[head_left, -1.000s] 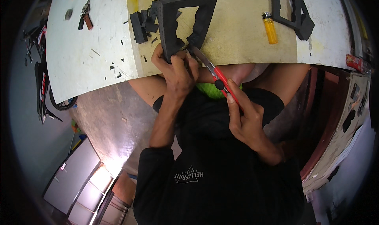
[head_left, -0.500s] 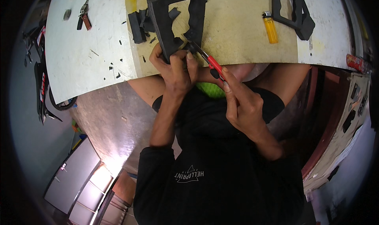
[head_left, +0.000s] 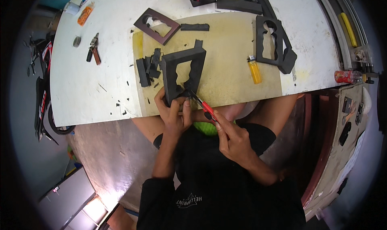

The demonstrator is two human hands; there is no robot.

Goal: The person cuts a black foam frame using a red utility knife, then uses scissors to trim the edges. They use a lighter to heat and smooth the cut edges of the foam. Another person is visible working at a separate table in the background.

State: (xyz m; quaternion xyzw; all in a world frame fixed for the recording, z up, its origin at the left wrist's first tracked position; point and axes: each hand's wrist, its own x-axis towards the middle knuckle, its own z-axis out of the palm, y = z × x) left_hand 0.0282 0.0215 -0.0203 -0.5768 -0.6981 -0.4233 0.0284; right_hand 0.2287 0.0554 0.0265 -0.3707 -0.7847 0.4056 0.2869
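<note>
My left hand (head_left: pixel 174 118) is closed on the near end of a thick black foam frame (head_left: pixel 169 73), which stands tilted at the table's front edge. The frame's opening has wavy inner edges. In my right hand (head_left: pixel 234 140) is a red cutter knife (head_left: pixel 207 108), its thin blade reaching to the near inner edge of the opening, close to my left fingertips. Exactly where the blade meets the foam is hard to make out. Torn black foam offcuts (head_left: pixel 153 65) lie just left of the frame.
The yellowish mat (head_left: pixel 229 38) covers part of the white table (head_left: pixel 107 26). A yellow lighter (head_left: pixel 254 70) and another black foam frame (head_left: pixel 261 48) are to the right. Farther back lie a dark brown frame (head_left: pixel 169 33) and a screen device (head_left: pixel 201 1); pliers (head_left: pixel 95 52) are at left.
The view has shifted, so more of the table's far side shows and everything sits lower in the picture. Both hands keep their holds, with the blade still at the frame's near inner edge.
</note>
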